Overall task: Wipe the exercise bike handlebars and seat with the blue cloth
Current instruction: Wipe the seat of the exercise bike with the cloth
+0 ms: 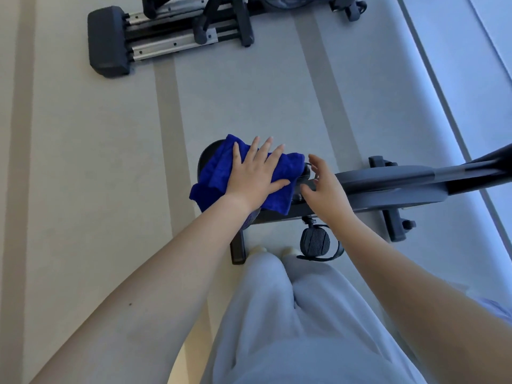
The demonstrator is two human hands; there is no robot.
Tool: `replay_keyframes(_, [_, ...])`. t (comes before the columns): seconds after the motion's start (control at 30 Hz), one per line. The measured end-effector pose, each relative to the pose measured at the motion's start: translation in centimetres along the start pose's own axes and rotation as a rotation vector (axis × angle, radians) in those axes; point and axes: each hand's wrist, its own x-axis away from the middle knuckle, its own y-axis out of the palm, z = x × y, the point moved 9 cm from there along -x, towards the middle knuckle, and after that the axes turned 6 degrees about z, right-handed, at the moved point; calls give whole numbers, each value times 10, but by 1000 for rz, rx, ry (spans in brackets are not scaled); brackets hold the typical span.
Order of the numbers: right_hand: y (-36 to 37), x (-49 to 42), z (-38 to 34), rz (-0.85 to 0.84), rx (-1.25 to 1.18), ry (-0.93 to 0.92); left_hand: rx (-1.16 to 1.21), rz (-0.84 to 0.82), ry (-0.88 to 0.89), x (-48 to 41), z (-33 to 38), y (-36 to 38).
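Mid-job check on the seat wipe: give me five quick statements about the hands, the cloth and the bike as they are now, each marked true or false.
1. The left hand lies flat, palm down, on the blue cloth. True.
2. The blue cloth is draped over the handlebars. False: it lies on the seat, whose dark edge shows at the cloth's far left.
3. The right hand holds a corner of the cloth. False: it is open, fingers spread, beside the cloth near the bike frame.
4. A black pedal with a strap shows below the frame. True.
5. A second exercise machine stands on the floor beyond the bike. True.
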Motion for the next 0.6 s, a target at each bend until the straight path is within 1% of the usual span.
replay_keyframes(0.03, [-5, 6, -5, 67, 22, -17, 11, 16, -5, 4, -3, -3])
replay_keyframes(0.1, [-11, 19, -21, 196, 50, -101, 96, 132, -32, 22, -15, -16])
replay_keyframes(0.17, [-4, 33, -43, 250, 119, -224, 237, 278, -121, 57, -41, -25])
replay_keyframes(0.2, [5, 38, -56, 252, 172, -285, 285, 304, -190, 77, -59, -21])
replay_keyframes(0.23, [17, 42, -67, 244, 210, -334, 316, 278, -269, 96, -76, -11])
replay_keyframes(0.27, [33, 43, -78, 223, 228, -366, 336, 212, -343, 112, -90, 2])
replay_keyframes(0.33, [68, 39, -96, 143, 273, -376, 369, 78, -415, 134, -107, 26])
replay_keyframes(0.4, [102, 29, -102, 75, 470, -355, 383, 47, -364, 138, -109, 31])
replay_keyframes(0.47, [121, 20, -99, 65, 702, -347, 382, 60, -287, 135, -107, 25])
replay_keyframes(0.53, [123, 14, -94, 96, 787, -335, 403, 60, -256, 129, -106, 21])
replay_keyframes(0.6, [115, 11, -89, 144, 793, -300, 424, 69, -223, 118, -103, 17])
